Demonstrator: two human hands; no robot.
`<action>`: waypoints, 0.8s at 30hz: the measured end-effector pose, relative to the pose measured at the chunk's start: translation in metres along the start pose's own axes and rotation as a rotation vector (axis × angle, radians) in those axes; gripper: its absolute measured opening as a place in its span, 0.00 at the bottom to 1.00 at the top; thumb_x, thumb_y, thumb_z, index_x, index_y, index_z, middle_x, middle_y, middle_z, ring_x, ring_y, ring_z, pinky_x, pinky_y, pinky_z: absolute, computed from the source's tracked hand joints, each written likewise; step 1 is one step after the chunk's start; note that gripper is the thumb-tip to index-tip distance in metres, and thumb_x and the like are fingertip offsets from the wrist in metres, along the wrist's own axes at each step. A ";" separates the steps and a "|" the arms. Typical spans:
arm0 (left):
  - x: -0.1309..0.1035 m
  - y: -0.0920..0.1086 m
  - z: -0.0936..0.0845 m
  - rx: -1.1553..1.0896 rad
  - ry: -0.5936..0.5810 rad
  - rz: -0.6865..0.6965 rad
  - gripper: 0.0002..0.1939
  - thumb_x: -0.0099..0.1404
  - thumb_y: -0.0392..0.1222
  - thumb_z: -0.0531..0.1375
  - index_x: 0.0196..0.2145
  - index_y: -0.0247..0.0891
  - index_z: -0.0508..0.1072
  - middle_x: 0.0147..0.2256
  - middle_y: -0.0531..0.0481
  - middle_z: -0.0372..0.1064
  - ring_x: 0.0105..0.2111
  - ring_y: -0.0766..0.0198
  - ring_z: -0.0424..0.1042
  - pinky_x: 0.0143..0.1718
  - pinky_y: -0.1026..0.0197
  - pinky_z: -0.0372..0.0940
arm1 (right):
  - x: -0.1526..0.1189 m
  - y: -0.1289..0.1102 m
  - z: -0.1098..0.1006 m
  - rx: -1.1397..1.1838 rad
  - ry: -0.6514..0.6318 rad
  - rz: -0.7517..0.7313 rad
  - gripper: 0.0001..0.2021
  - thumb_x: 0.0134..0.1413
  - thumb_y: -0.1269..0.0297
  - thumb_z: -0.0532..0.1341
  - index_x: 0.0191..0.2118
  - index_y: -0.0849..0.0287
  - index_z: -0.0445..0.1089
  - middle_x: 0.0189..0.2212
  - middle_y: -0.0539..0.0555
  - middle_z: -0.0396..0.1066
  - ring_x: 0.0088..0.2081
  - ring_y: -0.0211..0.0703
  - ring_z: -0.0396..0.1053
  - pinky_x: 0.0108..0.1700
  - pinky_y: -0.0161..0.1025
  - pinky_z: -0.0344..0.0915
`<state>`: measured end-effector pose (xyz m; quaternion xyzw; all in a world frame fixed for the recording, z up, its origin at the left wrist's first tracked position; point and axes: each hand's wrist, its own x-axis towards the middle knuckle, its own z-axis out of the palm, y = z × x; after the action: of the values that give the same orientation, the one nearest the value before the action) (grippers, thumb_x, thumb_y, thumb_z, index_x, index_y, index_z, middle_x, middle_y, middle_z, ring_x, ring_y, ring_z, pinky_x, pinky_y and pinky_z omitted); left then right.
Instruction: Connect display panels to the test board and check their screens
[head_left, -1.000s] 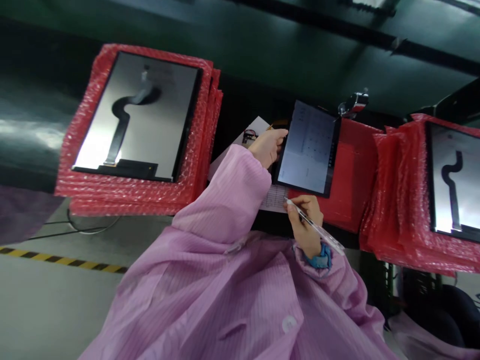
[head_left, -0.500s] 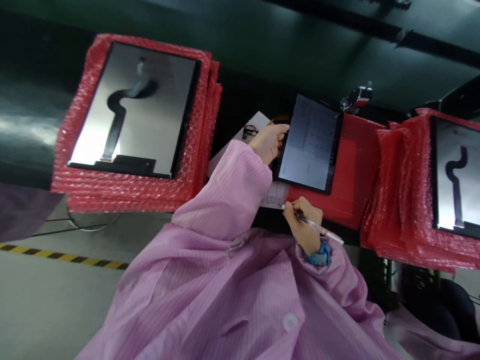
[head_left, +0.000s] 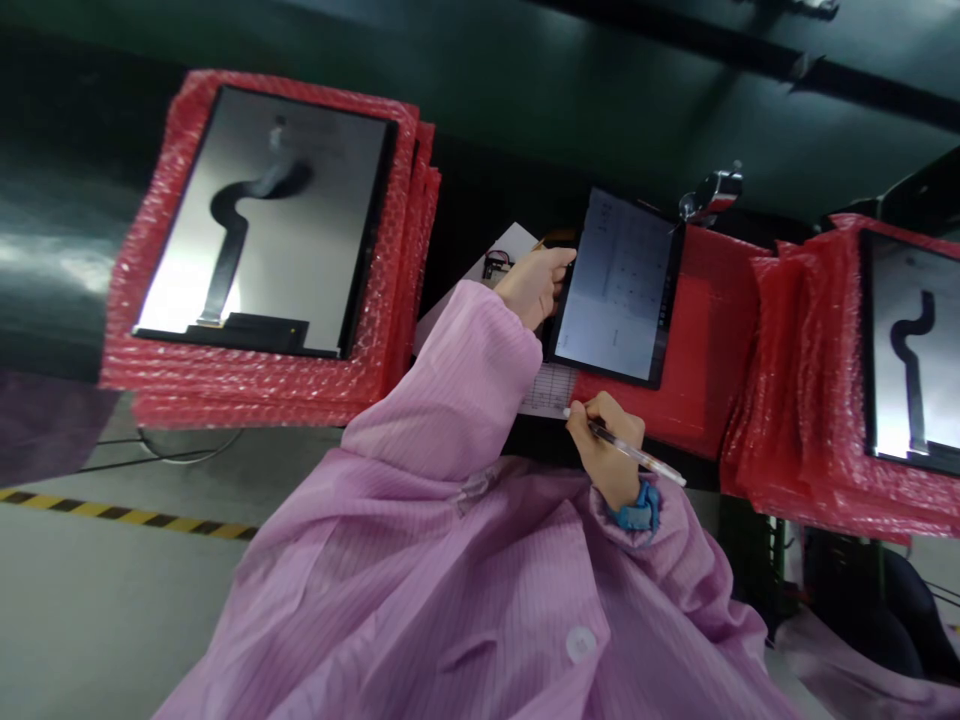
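Because the left hand [head_left: 534,285] met the lit screen [head_left: 615,290] only along its left side, a shift of the screen on the red wrap [head_left: 705,350] was judged the chief risk, the likely cause being a loose or one-sided hold. A stray pen mark or scratch was also possible, since the pen [head_left: 645,462] sat near the screen's lower edge. The hands were apart. The right hand [head_left: 611,450] was closed about the pen, its tip at the lower edge of the printed form [head_left: 551,390]; contact could not be told. The left fingers touched the screen's side, though whether they gripped it could not be told. The screen lay right of the left hand and beyond the right.
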<state>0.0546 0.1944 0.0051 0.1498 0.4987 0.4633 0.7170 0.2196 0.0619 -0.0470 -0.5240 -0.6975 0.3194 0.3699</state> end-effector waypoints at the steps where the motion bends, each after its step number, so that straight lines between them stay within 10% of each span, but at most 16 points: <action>1: 0.000 0.000 -0.001 0.005 -0.005 0.003 0.11 0.76 0.36 0.51 0.46 0.33 0.73 0.37 0.43 0.78 0.38 0.56 0.78 0.40 0.57 0.70 | 0.000 0.000 0.000 0.001 0.008 -0.008 0.20 0.63 0.63 0.60 0.22 0.55 0.52 0.17 0.42 0.51 0.19 0.30 0.50 0.24 0.32 0.51; 24: 0.004 -0.004 -0.004 0.069 -0.050 0.048 0.15 0.75 0.39 0.50 0.53 0.34 0.72 0.38 0.43 0.78 0.39 0.57 0.78 0.38 0.59 0.71 | 0.000 0.000 0.001 -0.029 0.063 -0.064 0.19 0.62 0.68 0.59 0.22 0.56 0.51 0.17 0.41 0.51 0.19 0.28 0.50 0.24 0.30 0.51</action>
<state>0.0535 0.1940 -0.0018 0.1979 0.4925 0.4593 0.7123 0.2190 0.0621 -0.0477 -0.5166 -0.7066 0.2804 0.3941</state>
